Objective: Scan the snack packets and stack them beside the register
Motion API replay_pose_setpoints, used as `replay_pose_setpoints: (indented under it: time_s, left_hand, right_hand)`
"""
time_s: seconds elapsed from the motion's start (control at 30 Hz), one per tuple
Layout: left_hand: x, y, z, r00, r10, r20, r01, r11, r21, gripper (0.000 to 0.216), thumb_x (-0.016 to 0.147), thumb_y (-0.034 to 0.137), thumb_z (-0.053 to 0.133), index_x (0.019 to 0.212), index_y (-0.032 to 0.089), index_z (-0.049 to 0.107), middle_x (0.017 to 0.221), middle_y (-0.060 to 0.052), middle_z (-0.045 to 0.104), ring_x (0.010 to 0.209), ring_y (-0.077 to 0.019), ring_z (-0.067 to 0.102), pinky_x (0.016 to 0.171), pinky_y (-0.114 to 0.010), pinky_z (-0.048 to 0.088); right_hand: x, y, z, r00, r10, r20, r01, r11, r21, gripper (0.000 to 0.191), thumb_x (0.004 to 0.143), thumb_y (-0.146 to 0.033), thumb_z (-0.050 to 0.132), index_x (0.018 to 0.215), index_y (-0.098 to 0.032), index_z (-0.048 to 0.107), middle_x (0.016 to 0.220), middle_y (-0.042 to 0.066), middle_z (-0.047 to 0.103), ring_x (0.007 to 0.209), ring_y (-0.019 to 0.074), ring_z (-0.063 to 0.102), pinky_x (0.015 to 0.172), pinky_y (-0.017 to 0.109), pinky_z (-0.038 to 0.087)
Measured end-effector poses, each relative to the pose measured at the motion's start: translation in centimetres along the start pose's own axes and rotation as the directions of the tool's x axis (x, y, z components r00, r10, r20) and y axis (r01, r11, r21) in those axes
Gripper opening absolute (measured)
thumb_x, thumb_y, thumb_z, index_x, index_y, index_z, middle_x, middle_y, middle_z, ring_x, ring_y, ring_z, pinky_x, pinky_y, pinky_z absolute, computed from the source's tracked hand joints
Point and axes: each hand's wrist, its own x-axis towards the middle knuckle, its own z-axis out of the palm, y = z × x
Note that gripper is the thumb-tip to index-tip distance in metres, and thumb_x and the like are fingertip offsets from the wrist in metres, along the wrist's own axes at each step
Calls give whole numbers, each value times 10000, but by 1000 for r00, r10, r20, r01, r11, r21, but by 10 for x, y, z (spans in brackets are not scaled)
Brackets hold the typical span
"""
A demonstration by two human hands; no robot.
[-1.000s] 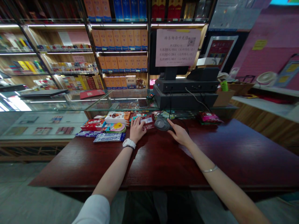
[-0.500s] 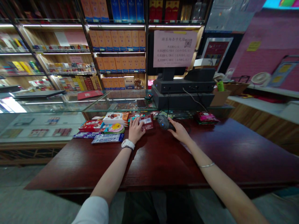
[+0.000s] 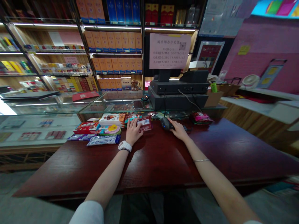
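My left hand grips a red snack packet with a white barcode label, tilted up off the dark red wooden counter. My right hand is wrapped round the handle of a dark barcode scanner, whose head points at the packet from the right. A pile of colourful snack packets lies just left of my left hand. A white watch sits on my left wrist, a thin bracelet on my right forearm.
Behind the hands stands a black till with a screen carrying a pink notice. A pink packet lies to the right of the scanner. A glass display case and stocked shelves fill the back and left.
My right hand has closed on the scanner and turned its head towards the red packet. The left hand has kept hold of the packet. The camera has tilted slightly.
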Motion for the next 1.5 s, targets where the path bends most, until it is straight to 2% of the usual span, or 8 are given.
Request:
replay_pose_setpoints:
  time_s: [0.3,0.43,0.57,0.77,0.9,1.07,1.23,1.5]
  left_hand:
    - [-1,0,2,999,31,-23,-31,1000,0,232,774,252,661,1002,229,630,1457,-122,500,1353,-312,461,1219,-573,200]
    - [-1,0,2,999,37,-19,-37,999,-4,231,769,255,670,995,227,630,1444,-119,513,1352,-311,460,1209,-575,221]
    - [0,0,2,999,45,-19,-45,999,0,235,759,246,680,988,223,631,1452,-126,505,1351,-314,459,1208,-577,222]
    - [0,3,0,997,81,-20,-81,997,-6,235,764,234,675,996,215,638,1445,-139,508,1351,-317,458,1203,-579,231]
    - [1,5,-3,994,108,-7,-108,994,-11,255,761,242,680,1013,218,643,1423,-143,524,1339,-315,469,1200,-578,242]
    - [1,7,-5,985,170,24,-170,985,-23,262,756,251,684,1014,218,646,1425,-139,518,1346,-308,458,1204,-565,249]
    - [0,8,0,967,252,24,-252,968,-16,311,752,202,664,1062,218,640,1422,-140,520,1354,-306,452,1200,-568,263]
    - [-4,10,6,956,292,-24,-292,957,5,397,784,104,565,1154,233,627,1451,-112,508,1400,-278,413,1214,-551,252]
  right_hand:
    - [-1,14,11,995,38,88,-43,997,60,755,820,-168,565,1524,-264,308,1338,111,563,1137,276,568,963,433,438]
    - [1,11,11,1000,25,1,-25,993,117,809,705,-77,505,1490,-223,371,1370,115,539,1231,271,527,1021,444,429]
    - [13,-13,-1,985,-53,-167,78,986,145,676,736,-107,484,1409,-172,475,1369,123,558,1287,271,495,1094,468,393]
    - [38,-78,-10,957,-209,-201,233,967,107,573,877,-251,528,1441,-207,438,1410,109,545,1309,254,488,1119,476,376]
    - [44,-105,5,959,-198,-204,225,966,123,554,901,-296,545,1436,-199,445,1479,94,487,1387,246,411,1163,463,321]
    - [36,-106,18,970,-144,-196,174,974,143,579,909,-325,550,1458,-199,418,1497,98,469,1428,264,359,1180,511,268]
    - [33,-98,17,981,-101,-168,126,982,144,569,864,-323,625,1400,-185,490,1365,140,571,1323,281,480,1175,547,247]
    - [37,-103,12,972,-9,-235,89,939,333,199,844,-324,639,1022,-237,657,1026,53,706,1038,250,637,1142,573,248]
